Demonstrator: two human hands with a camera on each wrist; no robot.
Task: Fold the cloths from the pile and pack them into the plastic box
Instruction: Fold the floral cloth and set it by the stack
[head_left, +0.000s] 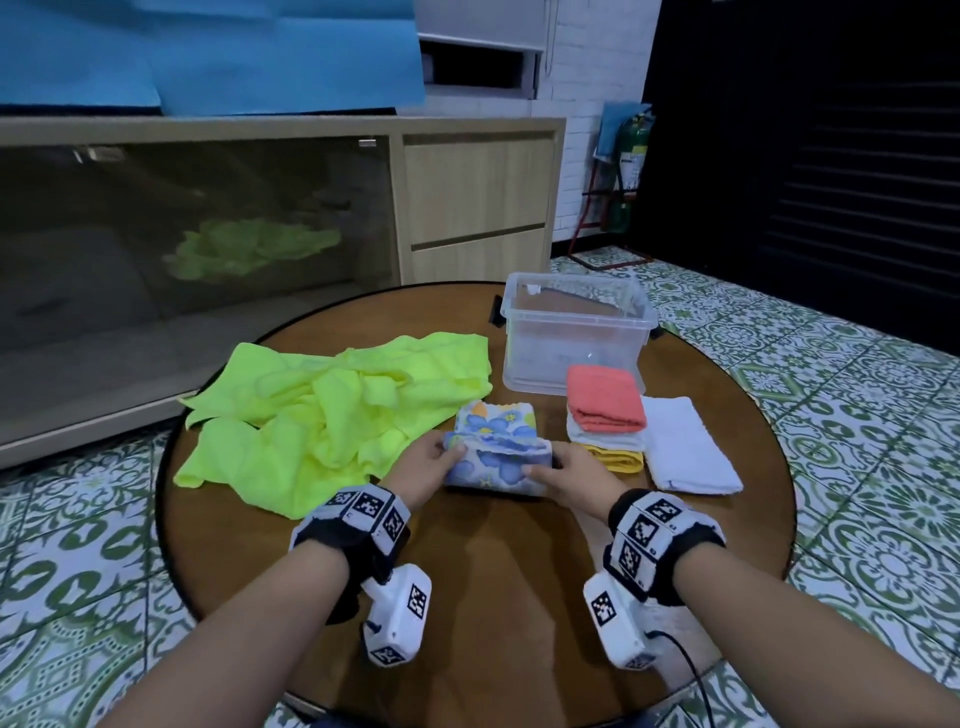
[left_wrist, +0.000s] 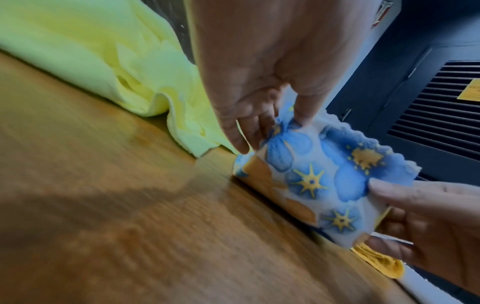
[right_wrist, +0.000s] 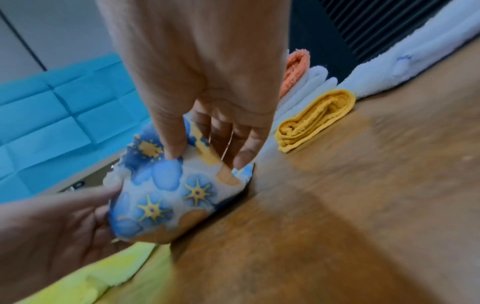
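Observation:
A blue floral cloth (head_left: 498, 447) lies partly folded at the middle of the round wooden table (head_left: 467, 571). My left hand (head_left: 436, 460) pinches its left end, thumb on top (left_wrist: 302, 115). My right hand (head_left: 558, 475) pinches its right end (right_wrist: 176, 150), fingers under the near fold. The near half of the floral cloth (left_wrist: 311, 181) is lifted off the table. A clear plastic box (head_left: 576, 332) stands at the table's far right, with no cloth visible inside. A crumpled neon-yellow cloth pile (head_left: 332, 415) spreads on the left.
A stack of folded cloths, coral (head_left: 605, 400) on top, white in the middle, yellow (right_wrist: 311, 121) below, sits in front of the box. A folded white towel (head_left: 685, 452) lies to its right. A wooden cabinet (head_left: 467, 197) stands behind the table on a tiled floor.

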